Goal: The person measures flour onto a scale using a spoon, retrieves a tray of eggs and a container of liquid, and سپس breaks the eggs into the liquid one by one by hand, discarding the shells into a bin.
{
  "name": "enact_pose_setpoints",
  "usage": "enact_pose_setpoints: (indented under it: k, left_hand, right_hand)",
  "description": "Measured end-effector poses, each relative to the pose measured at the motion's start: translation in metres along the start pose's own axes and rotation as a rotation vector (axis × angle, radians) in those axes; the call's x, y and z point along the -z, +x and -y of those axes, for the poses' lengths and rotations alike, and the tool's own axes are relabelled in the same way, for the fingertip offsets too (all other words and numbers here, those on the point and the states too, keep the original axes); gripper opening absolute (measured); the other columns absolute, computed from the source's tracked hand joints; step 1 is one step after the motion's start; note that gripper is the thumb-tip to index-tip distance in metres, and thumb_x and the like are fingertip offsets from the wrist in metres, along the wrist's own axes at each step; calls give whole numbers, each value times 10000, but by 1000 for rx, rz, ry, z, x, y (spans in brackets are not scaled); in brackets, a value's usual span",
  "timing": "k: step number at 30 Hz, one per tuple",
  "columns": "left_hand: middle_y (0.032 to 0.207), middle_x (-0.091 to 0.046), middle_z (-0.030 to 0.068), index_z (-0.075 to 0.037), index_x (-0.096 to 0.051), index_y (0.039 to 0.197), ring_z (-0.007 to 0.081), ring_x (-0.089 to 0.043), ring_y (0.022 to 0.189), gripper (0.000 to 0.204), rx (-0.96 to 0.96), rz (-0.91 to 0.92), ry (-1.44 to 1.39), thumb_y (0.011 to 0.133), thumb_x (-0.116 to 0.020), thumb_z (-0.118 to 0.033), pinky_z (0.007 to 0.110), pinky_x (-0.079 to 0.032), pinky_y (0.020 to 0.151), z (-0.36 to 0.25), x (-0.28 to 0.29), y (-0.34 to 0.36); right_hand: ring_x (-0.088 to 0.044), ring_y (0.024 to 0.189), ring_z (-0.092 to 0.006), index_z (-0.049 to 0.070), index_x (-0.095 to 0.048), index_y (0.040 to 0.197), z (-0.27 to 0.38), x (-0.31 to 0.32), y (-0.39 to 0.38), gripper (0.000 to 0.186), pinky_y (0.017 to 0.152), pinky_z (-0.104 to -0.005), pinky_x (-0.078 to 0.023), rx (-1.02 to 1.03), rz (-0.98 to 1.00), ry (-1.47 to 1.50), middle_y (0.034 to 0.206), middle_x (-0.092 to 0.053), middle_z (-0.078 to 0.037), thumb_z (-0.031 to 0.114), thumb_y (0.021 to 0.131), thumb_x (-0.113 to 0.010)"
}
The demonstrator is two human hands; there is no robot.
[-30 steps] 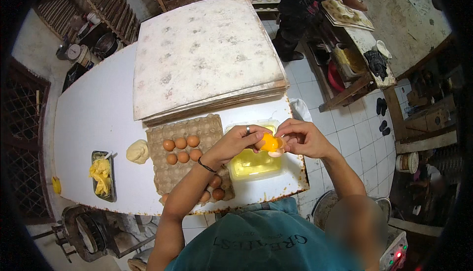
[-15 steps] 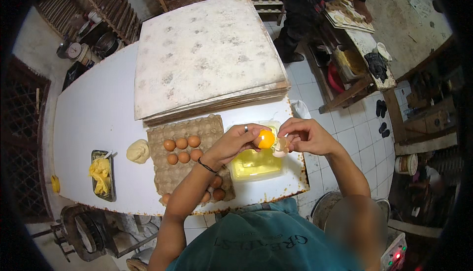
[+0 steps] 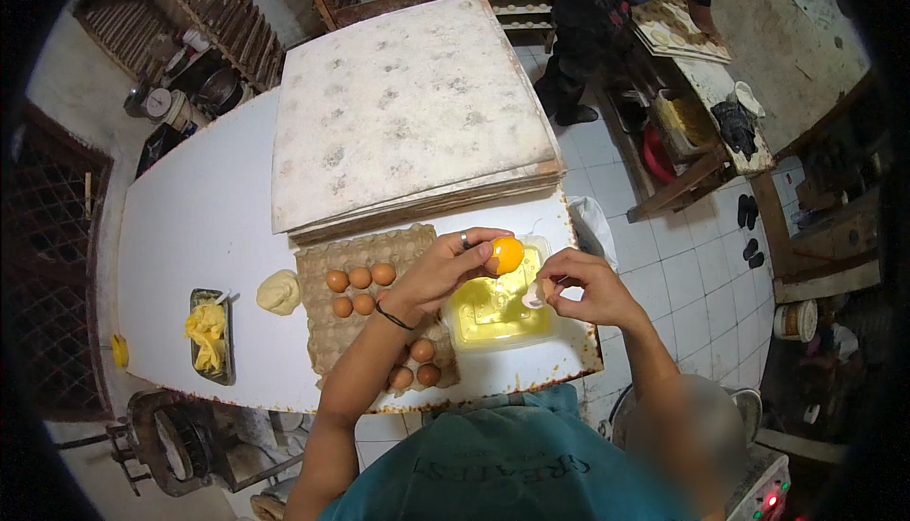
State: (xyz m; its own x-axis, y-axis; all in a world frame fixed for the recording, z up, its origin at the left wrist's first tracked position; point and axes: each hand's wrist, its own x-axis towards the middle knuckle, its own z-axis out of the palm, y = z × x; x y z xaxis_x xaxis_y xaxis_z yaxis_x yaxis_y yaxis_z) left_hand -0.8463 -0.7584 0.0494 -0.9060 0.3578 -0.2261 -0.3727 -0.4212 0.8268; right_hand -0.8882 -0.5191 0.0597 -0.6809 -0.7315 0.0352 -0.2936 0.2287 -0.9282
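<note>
The left hand is cupping its fingers around half an eggshell with a round orange egg yolk sitting in it, holding it just above the far rim of the clear plastic tub; a ring is showing on one finger and a dark band is circling the wrist. The right hand is pinching the other pale eggshell half between thumb and fingertips, hovering over the right edge of the same tub. The tub is standing on the white worktop near the person's edge and is holding yellowish liquid egg. Just left of the tub a brown cardboard egg tray is lying flat, carrying five brown eggs in its far-left part and three more at its near edge, beside the tub's near-left corner. Further left of the tub, past the tray, a pale lump of dough is resting on the worktop, and beyond it a small dark rectangular tray is holding something yellow. Behind the tub and egg tray a stack of large flour-dusted boards is covering much of the worktop. Far beyond the tub, another person in dark clothes is standing on the tiled floor at a separate table.
</note>
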Motion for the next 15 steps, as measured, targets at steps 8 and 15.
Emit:
enact_pose_setpoints:
  k: [8, 15]
  left_hand:
    - [1045, -557, 74, 13, -475, 1178, 112, -548, 901, 378, -10, 18, 49, 887, -503, -225, 244, -459, 816, -8, -12, 3]
    - [1047, -563, 86, 18, -479, 1173, 135, -548, 954, 386, 38, 46, 112, 889, -499, -242, 261, -452, 850, -5, -14, 4]
  right_hand:
    - [-551, 901, -137, -47, -542, 1037, 0, -1, -5, 330, 807, -235, -474, 50, -76, 491, 1021, -500, -90, -69, 713, -603]
    - [-541, 937, -140, -47, -523, 1062, -1, -5, -6, 338, 829, -233, -466, 49, -52, 569, 1041, -486, -86, -72, 732, -594]
